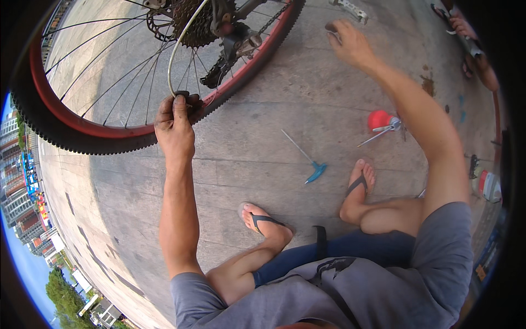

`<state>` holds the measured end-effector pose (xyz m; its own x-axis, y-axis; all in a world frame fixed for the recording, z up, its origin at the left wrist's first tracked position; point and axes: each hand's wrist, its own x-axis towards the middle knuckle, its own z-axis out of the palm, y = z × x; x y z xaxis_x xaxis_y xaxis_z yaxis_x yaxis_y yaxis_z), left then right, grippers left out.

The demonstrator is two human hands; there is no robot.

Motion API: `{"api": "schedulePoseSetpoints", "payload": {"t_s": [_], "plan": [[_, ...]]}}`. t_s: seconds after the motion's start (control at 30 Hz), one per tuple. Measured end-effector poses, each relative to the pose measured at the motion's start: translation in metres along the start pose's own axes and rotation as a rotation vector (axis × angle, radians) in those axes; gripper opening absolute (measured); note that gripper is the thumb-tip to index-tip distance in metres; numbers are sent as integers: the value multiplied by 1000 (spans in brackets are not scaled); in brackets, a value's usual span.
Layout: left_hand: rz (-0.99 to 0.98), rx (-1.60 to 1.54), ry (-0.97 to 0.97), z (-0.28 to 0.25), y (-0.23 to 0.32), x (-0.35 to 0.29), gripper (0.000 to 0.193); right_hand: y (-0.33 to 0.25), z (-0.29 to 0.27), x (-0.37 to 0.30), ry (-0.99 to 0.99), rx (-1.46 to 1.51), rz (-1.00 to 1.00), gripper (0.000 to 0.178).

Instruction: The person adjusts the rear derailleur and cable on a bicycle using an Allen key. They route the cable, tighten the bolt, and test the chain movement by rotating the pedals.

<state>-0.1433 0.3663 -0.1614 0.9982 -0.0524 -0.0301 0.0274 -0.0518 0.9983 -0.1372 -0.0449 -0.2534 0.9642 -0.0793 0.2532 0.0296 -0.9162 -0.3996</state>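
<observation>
My left hand (176, 123) is closed at the rim of a bicycle wheel, its thumb and fingers pinching the lower end of a pale cable housing (176, 57). Behind it stands the wheel's black knobby tire (101, 143) on a red rim (52, 107). The cassette (194, 24) and rear derailleur (233, 49) show beside the cable. My right hand (350, 46) is stretched out over the pavement at the upper right, thumb and forefinger slightly apart, with nothing visible between them. Just beyond it lies a silver metal part (350, 10), its kind unclear.
On the pavement (246, 170) lies a blue T-handle hex key (315, 171). A red round object (379, 120) with a silver tool (378, 133) is near my right foot (359, 183). Another person's hand (463, 26) and feet show at the upper right. A red and white object (487, 186) sits at the far right.
</observation>
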Motion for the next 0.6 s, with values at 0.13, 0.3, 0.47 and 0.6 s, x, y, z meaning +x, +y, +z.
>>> {"api": "schedulePoseSetpoints", "payload": {"t_s": [0.13, 0.3, 0.47, 0.6], "plan": [[6, -30, 22, 4, -4, 4, 22, -93, 40, 2, 194, 165, -428, 32], [43, -54, 38, 13, -7, 0, 21, -117, 60, 8, 70, 394, -345, 27], [73, -41, 98, 22, -5, 1, 19, -117, 43, 13, -113, 564, 31, 25], [87, 214, 21, 33, 0, 10, 16, -80, 35, 19, -151, 523, 127, 27]]}}
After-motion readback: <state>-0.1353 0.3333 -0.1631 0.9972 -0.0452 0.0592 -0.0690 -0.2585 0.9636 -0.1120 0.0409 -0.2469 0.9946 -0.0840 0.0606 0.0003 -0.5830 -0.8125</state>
